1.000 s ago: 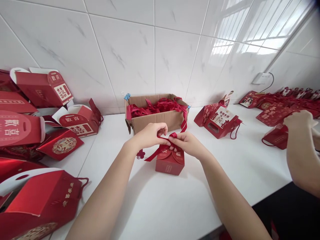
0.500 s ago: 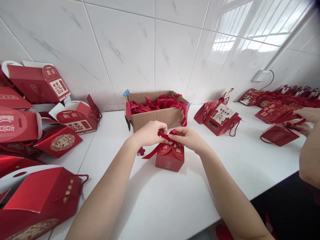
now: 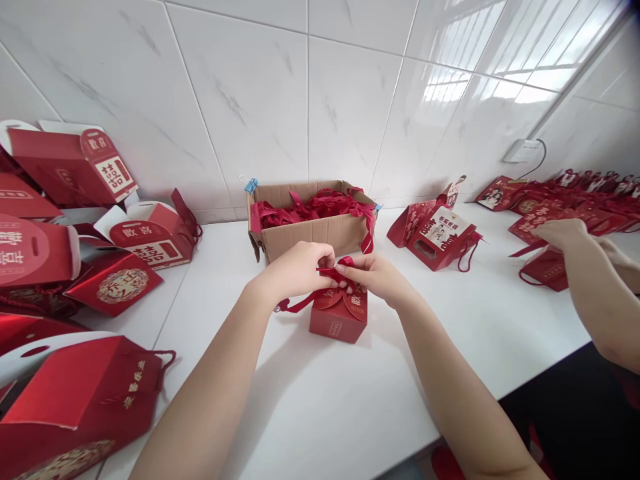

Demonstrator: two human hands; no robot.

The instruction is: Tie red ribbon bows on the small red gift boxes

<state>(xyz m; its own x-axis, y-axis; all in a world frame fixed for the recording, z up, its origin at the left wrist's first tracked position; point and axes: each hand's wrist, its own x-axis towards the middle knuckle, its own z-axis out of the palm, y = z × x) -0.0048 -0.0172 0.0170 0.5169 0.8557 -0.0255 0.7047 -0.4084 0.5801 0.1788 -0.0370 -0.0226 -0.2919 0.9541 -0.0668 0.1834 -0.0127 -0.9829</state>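
Head view: left hand point(image 3: 301, 270) and right hand point(image 3: 379, 280) each pinch red ribbon point(image 3: 345, 261) atop the small red box point(image 3: 339, 321), which stands on the white table point(image 3: 325, 407), nearer than the cardboard carton point(image 3: 315, 238). Step judged in hand: bow-tying — next move calls for an even, gentle pull.

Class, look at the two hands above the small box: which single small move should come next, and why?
Probably the left hand and right hand should gently draw the red ribbon snug: both pinch it just above the small red box, while one loose tail trails off to the left.
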